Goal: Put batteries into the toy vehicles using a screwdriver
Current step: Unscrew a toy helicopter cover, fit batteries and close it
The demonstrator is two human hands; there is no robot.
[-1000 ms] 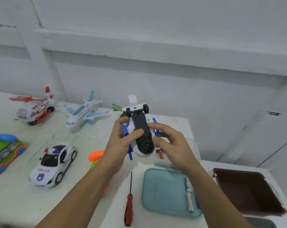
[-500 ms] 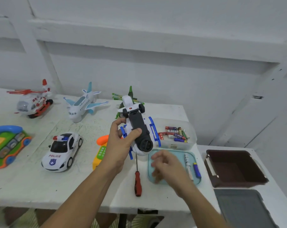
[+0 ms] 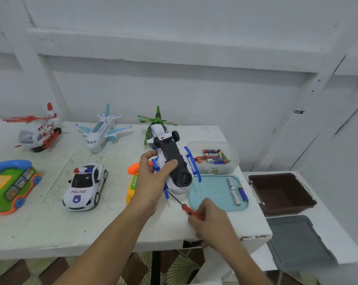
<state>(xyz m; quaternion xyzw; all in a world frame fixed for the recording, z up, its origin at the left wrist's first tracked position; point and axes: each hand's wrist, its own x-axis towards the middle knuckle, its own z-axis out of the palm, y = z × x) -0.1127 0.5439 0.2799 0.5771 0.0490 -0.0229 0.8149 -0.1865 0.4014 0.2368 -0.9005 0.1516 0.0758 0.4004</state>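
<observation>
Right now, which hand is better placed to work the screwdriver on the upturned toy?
The right hand: it grips the red screwdriver beside the teal tray. The left hand is occupied, holding the white and blue toy underside up above the table.

Glossy plastic toy helicopter (image 3: 175, 167) (black underside), rough table (image 3: 50, 227)

brown bin (image 3: 280, 192), grey lid (image 3: 297, 239), white table (image 3: 40, 227)
</observation>
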